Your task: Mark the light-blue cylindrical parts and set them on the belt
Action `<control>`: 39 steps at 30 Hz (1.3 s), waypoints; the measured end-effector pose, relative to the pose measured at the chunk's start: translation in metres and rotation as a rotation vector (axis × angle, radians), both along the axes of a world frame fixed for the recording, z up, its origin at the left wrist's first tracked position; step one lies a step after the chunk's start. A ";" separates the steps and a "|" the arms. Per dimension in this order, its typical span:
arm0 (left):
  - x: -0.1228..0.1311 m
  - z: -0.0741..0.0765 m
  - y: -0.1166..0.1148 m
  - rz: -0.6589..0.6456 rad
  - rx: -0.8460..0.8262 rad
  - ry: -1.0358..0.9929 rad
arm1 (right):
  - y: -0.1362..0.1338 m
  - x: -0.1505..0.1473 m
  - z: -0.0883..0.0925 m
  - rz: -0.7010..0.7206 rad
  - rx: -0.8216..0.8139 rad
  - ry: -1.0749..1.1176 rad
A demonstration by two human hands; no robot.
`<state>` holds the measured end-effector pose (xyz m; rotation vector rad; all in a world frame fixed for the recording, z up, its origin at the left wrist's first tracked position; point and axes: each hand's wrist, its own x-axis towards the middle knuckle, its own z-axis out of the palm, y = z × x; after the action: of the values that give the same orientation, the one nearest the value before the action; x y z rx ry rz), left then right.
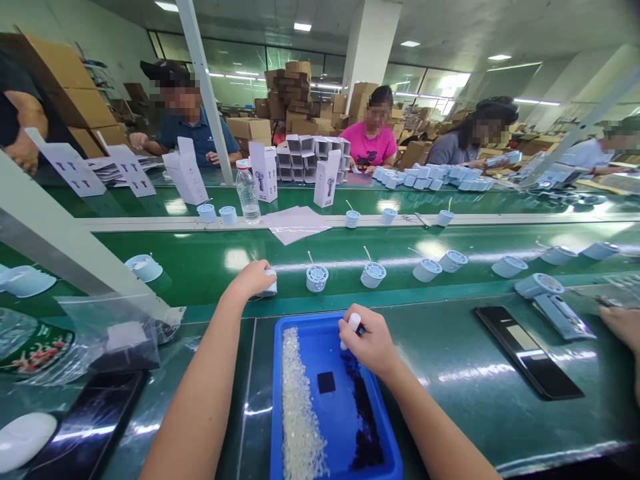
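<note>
My left hand (pixel 250 279) reaches over the green conveyor belt, its fingers closed on a light blue round plastic part (pixel 271 285), mostly hidden by the hand. My right hand (pixel 373 339) is over the right side of a blue tray (pixel 320 407), fingers wrapped round a slim white cylinder (pixel 355 323) that looks like a pen or small tube. In the tray, small clear-whitish pieces (pixel 300 413) lie in a band along the left, black pieces (pixel 367 433) along the right, and one black square (pixel 326 382) between them. More light blue parts with thin wires, such as this one (pixel 317 278), stand on the belt.
A black phone (pixel 527 353) and a long light blue part (pixel 564 317) lie to the right. Left are a metal post (pixel 85 233), another phone (pixel 90 423), a plastic bag (pixel 120 333) and a lying bottle (pixel 37 343). Co-workers sit beyond the belt; one hand (pixel 625 327) shows at right.
</note>
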<state>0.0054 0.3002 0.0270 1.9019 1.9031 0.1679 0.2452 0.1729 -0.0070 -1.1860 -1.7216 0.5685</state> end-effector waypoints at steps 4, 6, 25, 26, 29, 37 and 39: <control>-0.002 0.001 0.000 0.007 -0.018 -0.040 | 0.002 0.001 -0.001 -0.025 -0.038 -0.021; -0.002 0.001 0.000 0.005 -0.012 -0.059 | 0.002 0.000 -0.001 -0.031 -0.037 -0.016; 0.002 0.004 -0.003 -0.034 -0.071 -0.073 | 0.002 -0.002 0.000 -0.056 -0.116 0.114; 0.002 0.004 -0.003 -0.038 -0.072 -0.071 | 0.002 -0.002 0.000 -0.055 -0.116 0.114; 0.003 0.005 -0.004 -0.042 -0.077 -0.066 | 0.002 -0.003 0.000 -0.048 -0.114 0.110; 0.001 0.006 -0.004 -0.067 -0.084 -0.104 | 0.001 -0.004 -0.003 0.002 -0.033 0.017; 0.001 0.004 -0.004 -0.074 -0.082 -0.113 | -0.001 -0.005 -0.002 0.048 0.033 -0.036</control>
<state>0.0063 0.2964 0.0312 1.8644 1.7364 0.1681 0.2407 0.1722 -0.0092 -1.1407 -1.7879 0.5486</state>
